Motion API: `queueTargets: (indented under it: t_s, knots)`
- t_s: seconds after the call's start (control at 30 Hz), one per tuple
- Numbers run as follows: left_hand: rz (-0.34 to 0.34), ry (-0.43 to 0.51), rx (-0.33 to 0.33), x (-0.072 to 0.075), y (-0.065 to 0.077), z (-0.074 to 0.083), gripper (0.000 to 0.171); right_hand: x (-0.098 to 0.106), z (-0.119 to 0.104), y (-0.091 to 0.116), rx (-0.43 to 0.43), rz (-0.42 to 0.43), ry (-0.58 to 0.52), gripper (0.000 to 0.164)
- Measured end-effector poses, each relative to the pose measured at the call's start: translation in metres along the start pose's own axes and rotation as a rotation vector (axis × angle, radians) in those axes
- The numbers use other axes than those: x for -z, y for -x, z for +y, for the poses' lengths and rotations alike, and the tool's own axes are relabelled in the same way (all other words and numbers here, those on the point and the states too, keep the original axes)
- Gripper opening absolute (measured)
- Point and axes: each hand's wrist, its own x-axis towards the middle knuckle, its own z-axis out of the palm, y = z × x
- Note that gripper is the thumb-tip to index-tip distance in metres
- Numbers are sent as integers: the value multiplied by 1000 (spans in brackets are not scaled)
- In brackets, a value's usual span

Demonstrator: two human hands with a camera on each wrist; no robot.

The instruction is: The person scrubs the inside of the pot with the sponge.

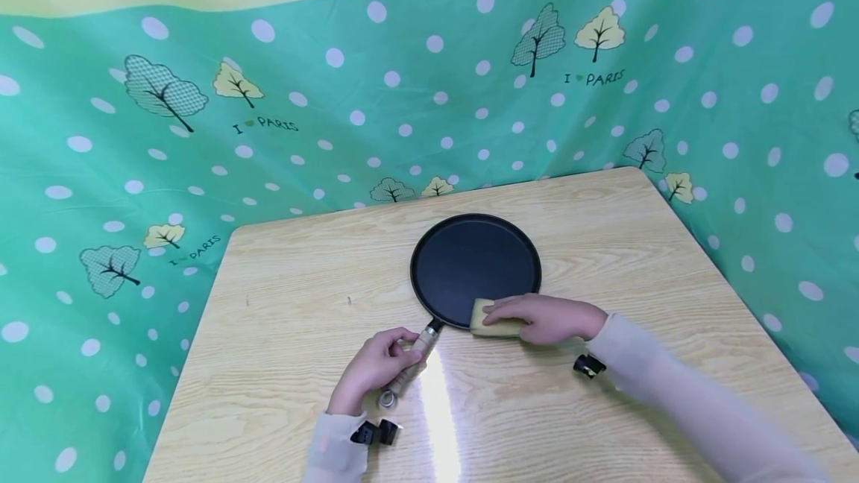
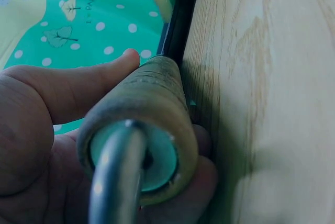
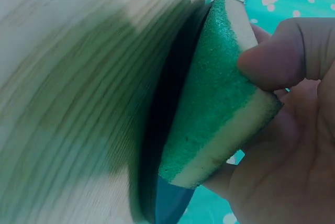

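Observation:
A flat, round black frying pan [image 1: 473, 263] lies on the wooden table, its wooden handle [image 1: 406, 367] pointing toward the near left. My left hand [image 1: 376, 364] holds that handle between thumb and fingers; in the left wrist view the handle's end [image 2: 138, 156] with its metal hanging loop [image 2: 118, 177] faces the camera. At the pan's near right rim, my right hand [image 1: 546, 317] grips a yellow sponge [image 1: 493, 319]. The right wrist view shows the sponge's green scouring side [image 3: 214, 93] against the pan's rim [image 3: 165, 98], with the thumb on the sponge's edge.
The light wooden table [image 1: 302, 282] extends around the pan on all sides. A green cloth [image 1: 403, 95] with white dots and printed trees hangs behind the table and along its sides. Black wrist devices [image 1: 589, 366] sit at both cuffs.

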Motion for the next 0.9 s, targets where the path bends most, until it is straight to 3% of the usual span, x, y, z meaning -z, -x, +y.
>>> queueTargets:
  t_s: [0.4, 0.9]
  knots:
    - [-11, -4, -8, 1, 0, -2, 29, -14, -15, -35, 9, -27, -34, 62]
    - [-35, 9, -16, 5, -2, -3, 37, -23, -37, -78, 4, 34, -99, 51]
